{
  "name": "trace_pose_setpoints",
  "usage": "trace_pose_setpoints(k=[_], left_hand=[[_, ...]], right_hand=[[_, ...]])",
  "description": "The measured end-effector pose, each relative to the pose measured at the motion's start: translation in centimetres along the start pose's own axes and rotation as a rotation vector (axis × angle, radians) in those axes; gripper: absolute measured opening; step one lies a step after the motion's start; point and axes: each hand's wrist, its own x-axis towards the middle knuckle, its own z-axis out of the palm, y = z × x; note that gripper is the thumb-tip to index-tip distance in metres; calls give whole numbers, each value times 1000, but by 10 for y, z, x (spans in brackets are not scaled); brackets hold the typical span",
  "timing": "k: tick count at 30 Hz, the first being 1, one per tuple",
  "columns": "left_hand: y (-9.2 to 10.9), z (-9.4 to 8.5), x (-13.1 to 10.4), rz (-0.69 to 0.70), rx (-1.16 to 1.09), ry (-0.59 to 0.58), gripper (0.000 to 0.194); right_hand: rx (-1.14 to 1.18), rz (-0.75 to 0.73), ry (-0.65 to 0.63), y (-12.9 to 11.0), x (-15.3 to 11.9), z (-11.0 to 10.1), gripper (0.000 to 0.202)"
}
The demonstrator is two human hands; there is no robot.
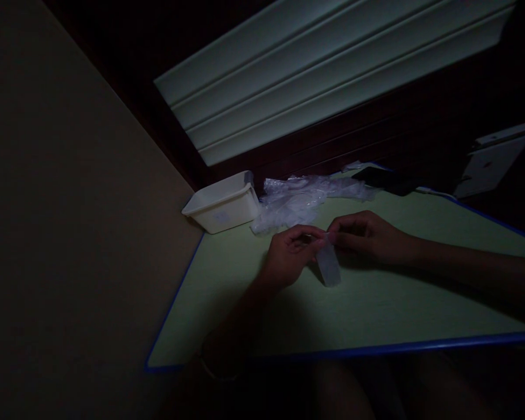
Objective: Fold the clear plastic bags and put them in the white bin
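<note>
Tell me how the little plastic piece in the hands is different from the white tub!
The plastic piece is small and narrow; the tub is bigger and wider. The plastic piece is pinched by the left hand and right hand; the tub stands untouched on the table. The plastic piece looks flat; the tub has raised walls. Both look pale.

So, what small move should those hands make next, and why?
Perhaps gently ease the upper end of the small translucent piece apart: the left hand and right hand meet there, seeming to pinch it from either side, while its lower part is ungripped.
</note>
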Motion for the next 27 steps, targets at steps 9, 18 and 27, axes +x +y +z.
trace_pose_setpoints(k=[9, 18, 27], left_hand=[[5, 3, -1, 11, 53, 25, 18], [1, 2, 1, -23, 32, 17, 12], [-2, 3, 2, 23, 0, 57, 35]], right_hand=[[-40, 11, -11, -3, -2, 3, 19], [-95, -17, -36, -2, -4, 2, 31], [-153, -65, -37, 3, -2, 4, 29]])
